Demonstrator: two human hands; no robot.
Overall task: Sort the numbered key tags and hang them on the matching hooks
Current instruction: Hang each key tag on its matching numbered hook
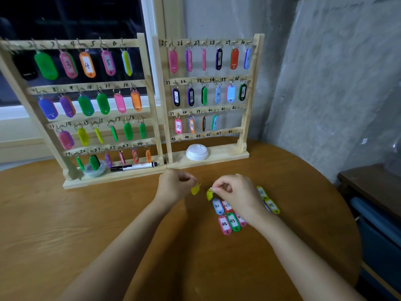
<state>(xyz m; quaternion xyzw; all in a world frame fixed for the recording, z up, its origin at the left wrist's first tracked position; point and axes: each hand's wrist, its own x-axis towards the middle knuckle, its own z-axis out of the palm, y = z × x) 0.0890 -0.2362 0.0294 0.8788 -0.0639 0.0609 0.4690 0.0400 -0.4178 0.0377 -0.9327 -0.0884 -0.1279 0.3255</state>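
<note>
Left hand (pixel 175 185) and right hand (pixel 234 190) each pinch a yellow tag (pixel 195 189) by its ring (numbers unreadable), ready for hanging.

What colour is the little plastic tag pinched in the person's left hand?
Yellow. The oval plastic key tag hangs from the left hand; the head view shows it.
</note>
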